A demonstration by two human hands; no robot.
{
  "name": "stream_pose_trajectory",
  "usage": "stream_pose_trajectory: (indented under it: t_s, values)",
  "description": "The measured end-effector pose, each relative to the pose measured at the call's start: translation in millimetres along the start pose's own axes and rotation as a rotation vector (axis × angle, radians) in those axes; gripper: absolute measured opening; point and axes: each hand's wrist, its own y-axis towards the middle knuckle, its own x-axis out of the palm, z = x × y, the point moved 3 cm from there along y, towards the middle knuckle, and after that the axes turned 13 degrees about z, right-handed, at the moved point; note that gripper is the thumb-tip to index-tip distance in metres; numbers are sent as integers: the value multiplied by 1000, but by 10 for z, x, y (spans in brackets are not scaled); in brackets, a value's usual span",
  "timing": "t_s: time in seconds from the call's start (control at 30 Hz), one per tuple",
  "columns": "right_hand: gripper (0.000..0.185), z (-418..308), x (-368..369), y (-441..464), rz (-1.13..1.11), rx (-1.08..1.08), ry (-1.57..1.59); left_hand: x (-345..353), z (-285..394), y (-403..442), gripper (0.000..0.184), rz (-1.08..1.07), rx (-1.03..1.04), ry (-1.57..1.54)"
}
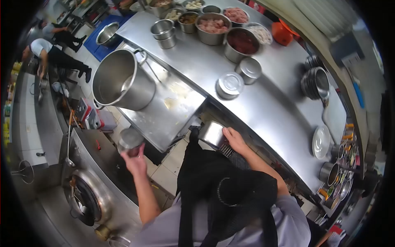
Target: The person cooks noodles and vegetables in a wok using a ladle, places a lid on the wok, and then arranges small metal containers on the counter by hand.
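Note:
My left hand (135, 161) is closed around the near side of a round grey metal canister (130, 138), slightly blurred, beside the stove counter. Closer to my body, my right hand (235, 140) grips a shiny steel canister (212, 133) by its right side, just off the worktable's edge. What either canister contains is hidden from me. Past my left hand, a large steel stockpot (142, 92) stands tilted in view on the lower metal table, its mouth facing me. Two similar lidded canisters (230, 85) (249, 69) rest on the long steel worktable.
Metal pots of raw meat (212, 25) and other ingredients line the worktable's far end. Stacked dark pans (312, 82), a white plate (320, 142) and small containers stand at the right. A wok (84, 199) sits on the stove at lower left. A person (53, 55) bends over a counter.

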Motion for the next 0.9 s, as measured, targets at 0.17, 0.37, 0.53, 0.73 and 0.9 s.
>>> stream_pose_trajectory:
  t_s: [0.17,0.37,0.53,0.73,0.9]
  values:
    - [86,720,172,-93,-163,518,704,-1559,-122,523,63,187,-511,-673]
    - [74,380,-553,-384,-133,254,908,-884,-297,-373,63,-60,-435,-400]
    - [81,115,-1627,127,42,204,976,607,-1251,-1520,58,-585,-533,58]
    - [89,-88,-2022,627,194,350,943,1822,-2668,-2274,65,-729,-858,329]
    - [71,-198,-2135,359,442,191,506,2290,-3232,-2526,64,-642,-928,389]
